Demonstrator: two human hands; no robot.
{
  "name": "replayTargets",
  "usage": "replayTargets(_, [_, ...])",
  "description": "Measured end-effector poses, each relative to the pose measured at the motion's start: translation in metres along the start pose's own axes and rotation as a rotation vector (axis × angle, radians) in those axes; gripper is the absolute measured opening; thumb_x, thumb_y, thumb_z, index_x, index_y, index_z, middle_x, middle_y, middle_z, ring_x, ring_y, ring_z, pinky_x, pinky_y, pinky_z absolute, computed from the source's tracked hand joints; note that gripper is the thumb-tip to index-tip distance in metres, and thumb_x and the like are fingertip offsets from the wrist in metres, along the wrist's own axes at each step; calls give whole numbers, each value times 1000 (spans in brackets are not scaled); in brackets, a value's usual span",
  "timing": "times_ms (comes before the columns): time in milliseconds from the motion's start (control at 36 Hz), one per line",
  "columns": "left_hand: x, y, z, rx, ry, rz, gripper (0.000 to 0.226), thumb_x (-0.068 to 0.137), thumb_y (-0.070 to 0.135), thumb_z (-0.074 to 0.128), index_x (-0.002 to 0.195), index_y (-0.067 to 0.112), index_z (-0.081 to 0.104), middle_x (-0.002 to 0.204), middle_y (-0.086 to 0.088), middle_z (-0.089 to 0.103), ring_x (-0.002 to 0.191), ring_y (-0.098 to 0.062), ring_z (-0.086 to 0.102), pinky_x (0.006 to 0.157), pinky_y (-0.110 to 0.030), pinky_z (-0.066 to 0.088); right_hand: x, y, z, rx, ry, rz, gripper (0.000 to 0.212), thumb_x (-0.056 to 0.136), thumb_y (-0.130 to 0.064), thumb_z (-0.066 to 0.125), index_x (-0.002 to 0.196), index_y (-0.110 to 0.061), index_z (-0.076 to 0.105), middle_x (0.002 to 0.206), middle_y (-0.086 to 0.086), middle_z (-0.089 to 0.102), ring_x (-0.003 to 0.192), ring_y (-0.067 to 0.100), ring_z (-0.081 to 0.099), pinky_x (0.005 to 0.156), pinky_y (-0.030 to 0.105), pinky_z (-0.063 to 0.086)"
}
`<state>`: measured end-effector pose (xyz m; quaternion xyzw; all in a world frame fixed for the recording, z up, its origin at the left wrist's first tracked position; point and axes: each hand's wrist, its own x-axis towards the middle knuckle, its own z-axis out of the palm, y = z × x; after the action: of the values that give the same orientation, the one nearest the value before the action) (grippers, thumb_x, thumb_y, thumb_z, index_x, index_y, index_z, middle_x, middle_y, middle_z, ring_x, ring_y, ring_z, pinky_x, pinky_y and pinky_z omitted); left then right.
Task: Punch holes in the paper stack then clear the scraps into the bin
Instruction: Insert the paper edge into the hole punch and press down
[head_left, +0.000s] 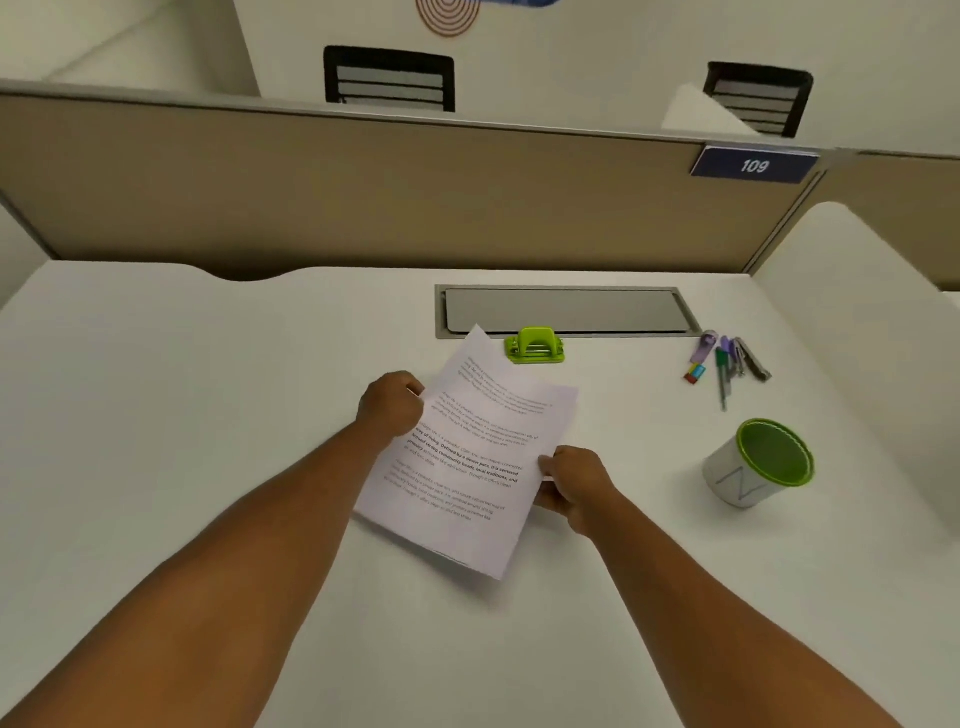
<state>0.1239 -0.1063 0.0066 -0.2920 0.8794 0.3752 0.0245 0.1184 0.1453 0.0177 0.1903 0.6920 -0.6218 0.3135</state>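
A stack of printed white paper (467, 457) is held tilted over the middle of the white desk (208, 415). My left hand (392, 405) grips its left edge and my right hand (571, 480) grips its right edge. A small green hole punch (535, 345) stands just beyond the paper's far corner, apart from both hands. To the right stands a small white bin with a green rim (761, 465), upright and with nothing visible inside it.
A grey cable hatch (566, 310) is set into the desk behind the punch. Pens, a stapler and small stationery (727, 361) lie at the back right. A tan partition (363, 197) with a "109" plate (754, 165) closes off the far edge.
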Motion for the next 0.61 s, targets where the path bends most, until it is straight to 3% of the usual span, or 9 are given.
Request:
replayTargets(111, [5,24,14,-16,-71,62,21,93,10,57,110,12,70,115,-8,68,105,-28,63,92,-38,52,-1,3,-26,151,-51,33,22,92,-2,48,104,-7,66,89,8,78,78,26,76,57,31,59])
replayTargets(222, [13,43,28,-49,-154,76,18,93,9,59,107,8,71,112,-11,69,104,-29,64,90,-38,52,1,7,-47,283,-68,54,17,98,-13,51,109,-12,64,95,10,77,84,28,75,60,33,60])
replayTargets(333, [25,57,38,-74,-274,61,17,92,7,61,106,7,71,110,-14,69,102,-30,66,92,-41,54,2,12,-62,300,-88,49,19,100,-11,48,112,-11,63,98,10,77,87,27,75,62,31,60])
replayTargets(500, [46,75,52,-4,-385,73,15,91,8,64,104,13,71,109,-9,68,87,-17,62,77,-26,49,1,22,-70,337,-56,-3,22,100,-5,47,113,-11,64,100,6,77,89,25,75,65,32,61])
replayTargets(611, [55,86,59,13,-400,100,24,89,12,70,113,11,71,112,-8,67,94,-18,61,82,-26,47,0,30,-68,436,-5,-45,23,101,-4,47,115,-11,64,105,6,76,92,26,74,66,31,61])
